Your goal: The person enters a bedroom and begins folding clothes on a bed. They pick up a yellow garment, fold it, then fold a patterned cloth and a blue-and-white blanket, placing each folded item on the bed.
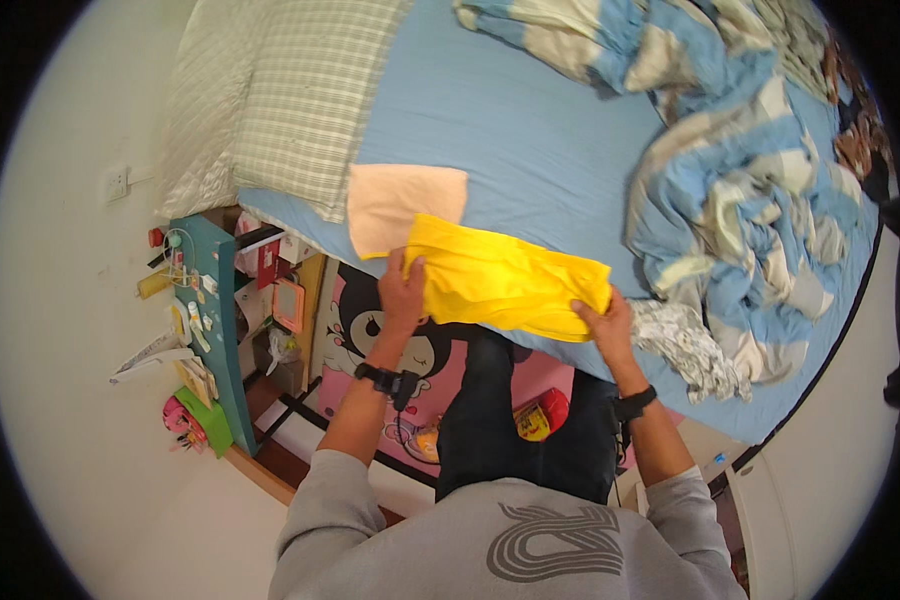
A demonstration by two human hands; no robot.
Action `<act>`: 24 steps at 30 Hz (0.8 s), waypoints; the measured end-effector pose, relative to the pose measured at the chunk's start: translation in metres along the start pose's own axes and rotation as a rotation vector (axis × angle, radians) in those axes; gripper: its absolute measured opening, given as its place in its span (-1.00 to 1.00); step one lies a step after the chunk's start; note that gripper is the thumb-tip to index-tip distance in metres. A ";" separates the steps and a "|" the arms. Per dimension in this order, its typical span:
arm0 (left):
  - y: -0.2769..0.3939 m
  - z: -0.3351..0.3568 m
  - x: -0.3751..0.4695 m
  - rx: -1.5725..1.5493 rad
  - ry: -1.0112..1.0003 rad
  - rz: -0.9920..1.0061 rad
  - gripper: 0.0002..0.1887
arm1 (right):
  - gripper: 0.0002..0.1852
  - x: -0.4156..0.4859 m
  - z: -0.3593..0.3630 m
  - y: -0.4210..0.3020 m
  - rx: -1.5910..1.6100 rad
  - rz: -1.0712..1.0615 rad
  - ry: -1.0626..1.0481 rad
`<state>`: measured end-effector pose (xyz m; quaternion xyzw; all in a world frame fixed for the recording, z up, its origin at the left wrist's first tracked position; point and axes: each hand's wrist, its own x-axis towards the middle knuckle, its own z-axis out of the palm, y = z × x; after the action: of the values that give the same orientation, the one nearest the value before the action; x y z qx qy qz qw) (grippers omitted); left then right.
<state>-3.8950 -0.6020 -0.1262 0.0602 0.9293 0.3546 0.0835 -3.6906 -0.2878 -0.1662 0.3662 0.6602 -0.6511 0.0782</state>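
A bright yellow cloth (506, 277), folded into a long band, stretches between my hands over the near edge of the bed. My left hand (403, 289) grips its left end, thumb towards the cloth. At the lower right corner, my right hand (606, 322) pinches the other end between thumb and fingers. A folded peach-coloured cloth (405, 196) lies flat on the blue bed sheet (517, 127), just beyond my left hand and partly behind the yellow cloth. Right of my right hand lies a crumpled white patterned cloth (682, 341).
A rumpled blue and white quilt (765, 202) covers the bed's right side. A checked pillow (300, 97) lies at the upper left. Beside the bed stands a teal-sided shelf (221, 322) with small items. Below is a pink cartoon mat (337, 375) with a red and yellow package (544, 415).
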 end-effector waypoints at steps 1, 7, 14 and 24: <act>-0.023 -0.023 0.015 0.002 0.004 -0.041 -0.69 | -0.59 0.013 0.038 -0.005 -0.008 -0.018 -0.024; -0.178 -0.095 0.101 0.006 -0.057 -0.237 -0.59 | -0.42 0.097 0.206 -0.032 -0.049 0.022 -0.174; -0.304 -0.052 0.146 -0.279 -0.315 -0.567 -0.48 | -0.33 0.149 0.270 -0.031 0.038 0.276 -0.137; -0.265 -0.020 0.151 -0.598 -0.415 -0.696 -0.64 | -0.42 0.173 0.322 -0.025 0.564 0.426 -0.215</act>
<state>-4.0606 -0.7855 -0.3058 -0.2106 0.7160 0.5370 0.3932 -3.9499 -0.5141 -0.2916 0.4322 0.3519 -0.8112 0.1773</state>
